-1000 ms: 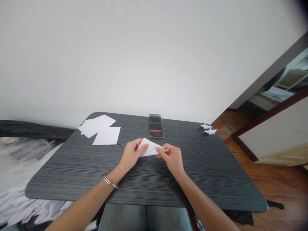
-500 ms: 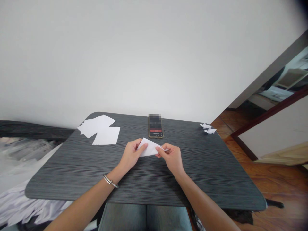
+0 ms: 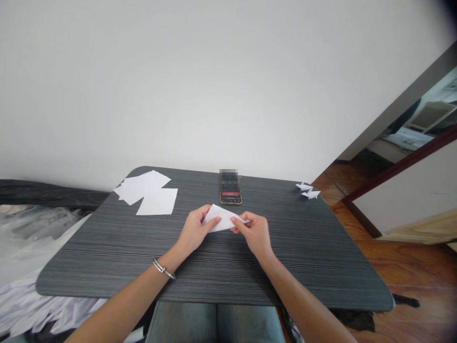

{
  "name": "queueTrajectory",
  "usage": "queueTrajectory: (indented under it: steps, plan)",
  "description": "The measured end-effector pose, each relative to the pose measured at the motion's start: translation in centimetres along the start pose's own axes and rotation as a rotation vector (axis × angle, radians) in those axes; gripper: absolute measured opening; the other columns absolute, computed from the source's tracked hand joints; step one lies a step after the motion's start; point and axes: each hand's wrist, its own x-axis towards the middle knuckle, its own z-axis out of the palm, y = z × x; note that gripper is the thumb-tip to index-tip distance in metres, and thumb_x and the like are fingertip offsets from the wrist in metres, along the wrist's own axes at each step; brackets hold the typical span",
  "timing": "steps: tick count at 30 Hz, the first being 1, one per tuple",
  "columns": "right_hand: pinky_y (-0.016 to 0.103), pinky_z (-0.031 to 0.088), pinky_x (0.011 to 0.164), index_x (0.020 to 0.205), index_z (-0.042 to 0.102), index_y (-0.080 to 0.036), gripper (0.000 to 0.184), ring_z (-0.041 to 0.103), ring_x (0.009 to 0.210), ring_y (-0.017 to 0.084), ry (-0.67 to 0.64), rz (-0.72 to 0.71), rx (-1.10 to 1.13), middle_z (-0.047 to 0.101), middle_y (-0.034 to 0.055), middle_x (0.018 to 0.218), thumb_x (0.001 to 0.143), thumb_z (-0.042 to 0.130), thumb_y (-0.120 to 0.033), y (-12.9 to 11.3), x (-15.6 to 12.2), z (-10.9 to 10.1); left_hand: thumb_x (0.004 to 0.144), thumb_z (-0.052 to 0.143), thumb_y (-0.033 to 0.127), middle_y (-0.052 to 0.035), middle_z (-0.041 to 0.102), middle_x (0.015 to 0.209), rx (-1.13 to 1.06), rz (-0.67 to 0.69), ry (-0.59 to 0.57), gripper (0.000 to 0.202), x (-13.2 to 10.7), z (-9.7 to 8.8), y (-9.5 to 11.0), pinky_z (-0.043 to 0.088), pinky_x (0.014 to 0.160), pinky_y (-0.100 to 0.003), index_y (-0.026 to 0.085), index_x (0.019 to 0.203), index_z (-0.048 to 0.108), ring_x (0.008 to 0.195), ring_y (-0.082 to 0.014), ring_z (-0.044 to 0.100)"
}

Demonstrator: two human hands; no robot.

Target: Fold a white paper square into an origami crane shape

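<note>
Both hands are closed on a single piece of work: a folded white paper triangle point(image 3: 223, 219), held between them over the middle of the near half of a dark grey wood-grain table point(image 3: 107, 252). The left hand point(image 3: 194, 229) cups the triangle's wider end, its left thumb point(image 3: 213, 218) lying across the top face while the other fingers curl behind the paper, mostly out of sight. The right hand point(image 3: 254, 233) pinches the narrow point from the other side, its right thumb point(image 3: 238, 219) pressed on the paper and the forefinger running along the fold. Neither grip is loose, and the two hands nearly meet, with only a strip of paper showing between them. (Whether the paper touches the tabletop can't be told from this angle.)

A silver bangle point(image 3: 163, 269) circles the left wrist. Farther up the table, to the left, lie loose white paper sheets point(image 3: 144, 190), overlapping one another and well apart from the hands. Straight ahead sits a phone point(image 3: 230, 196) in a gold-edged case — its upper part is pixelated — and near the far right corner are two small origami figures point(image 3: 307, 190), just beside each other.
</note>
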Motion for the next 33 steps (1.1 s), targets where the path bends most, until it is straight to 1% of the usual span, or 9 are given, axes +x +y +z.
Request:
queueTrajectory:
  steps: [6,9,11,12,16,18,23,28,33]
  plan:
    - [0.023,0.047,0.047,0.055,0.056,-0.015,0.025,0.060,0.045,0.015,-0.003,-0.016,0.040,0.063,0.0026,0.049,0.068,0.065,-0.034,-0.07,-0.08,0.09,0.069,0.062,0.027,-0.0006,0.061,0.072,-0.087,-0.034,-0.005,0.022,-0.08,0.13,-0.01,0.039,0.060,-0.021,0.012,0.084,0.056,0.063,-0.0121,0.054]
    - [0.024,0.049,0.047,0.072,0.057,-0.016,0.023,0.061,0.047,0.014,-0.005,-0.010,0.180,0.064,0.0004,0.053,0.065,0.068,-0.034,-0.08,0.09,0.04,0.068,0.064,0.026,-0.0020,0.063,0.075,-0.141,-0.056,0.022,0.025,-0.07,0.12,0.21,0.040,0.060,-0.021,0.012,0.085,0.054,0.064,-0.0129,0.056]
    - [0.024,0.050,0.047,0.087,0.055,-0.017,0.032,0.061,0.048,0.014,-0.012,0.007,0.266,0.065,-0.0014,0.056,0.063,0.069,-0.034,0.00,0.23,-0.01,0.066,0.065,0.027,-0.0027,0.064,0.076,-0.172,-0.063,0.049,0.027,-0.06,0.11,0.38,0.041,0.060,-0.022,0.012,0.085,0.054,0.065,-0.0136,0.057]
    - [0.023,0.050,0.047,0.089,0.055,-0.017,0.034,0.062,0.048,0.014,-0.030,0.022,0.285,0.065,-0.0014,0.056,0.063,0.069,-0.034,0.08,0.30,-0.03,0.066,0.066,0.027,-0.0028,0.064,0.075,-0.187,-0.068,0.059,0.028,-0.05,0.12,0.46,0.041,0.059,-0.022,0.012,0.085,0.054,0.065,-0.0138,0.057]
    - [0.022,0.049,0.044,0.069,0.060,-0.013,0.025,0.060,0.046,0.013,-0.130,0.098,0.264,0.066,0.0025,0.055,0.064,0.068,-0.036,0.50,0.40,0.02,0.064,0.067,0.027,-0.0015,0.064,0.072,-0.221,-0.080,0.062,0.031,-0.08,0.18,0.60,0.041,0.059,-0.022,0.012,0.087,0.053,0.062,-0.0130,0.057]
    - [0.022,0.048,0.043,0.065,0.060,-0.012,0.025,0.059,0.044,0.012,-0.134,0.117,0.267,0.066,0.0029,0.054,0.064,0.068,-0.036,0.65,0.40,0.08,0.064,0.068,0.026,-0.0009,0.064,0.072,-0.215,-0.080,0.052,0.033,-0.08,0.19,0.55,0.041,0.060,-0.022,0.012,0.090,0.052,0.061,-0.0125,0.057]
    - [0.020,0.048,0.042,0.064,0.061,-0.012,0.023,0.057,0.041,0.011,-0.105,0.124,0.289,0.065,0.0017,0.051,0.065,0.068,-0.034,0.65,0.41,0.10,0.061,0.070,0.023,0.0003,0.064,0.071,-0.205,-0.106,0.001,0.040,-0.02,0.15,0.45,0.041,0.059,-0.021,0.013,0.094,0.050,0.061,-0.0120,0.057]
    - [0.020,0.047,0.042,0.063,0.061,-0.012,0.023,0.057,0.041,0.011,-0.089,0.115,0.287,0.064,0.0017,0.050,0.065,0.068,-0.034,0.57,0.40,0.08,0.058,0.072,0.021,-0.0028,0.065,0.080,-0.226,-0.163,-0.046,0.041,-0.02,0.21,0.70,0.043,0.063,-0.023,0.012,0.092,0.051,0.068,-0.0136,0.059]
    - [0.021,0.047,0.042,0.063,0.061,-0.012,0.024,0.056,0.040,0.010,-0.071,0.109,0.293,0.064,0.0017,0.050,0.065,0.068,-0.035,0.55,0.42,0.01,0.058,0.072,0.021,-0.0042,0.066,0.081,-0.261,-0.194,-0.075,0.043,-0.14,0.28,0.92,0.044,0.063,-0.024,0.012,0.094,0.050,0.069,-0.0151,0.061]
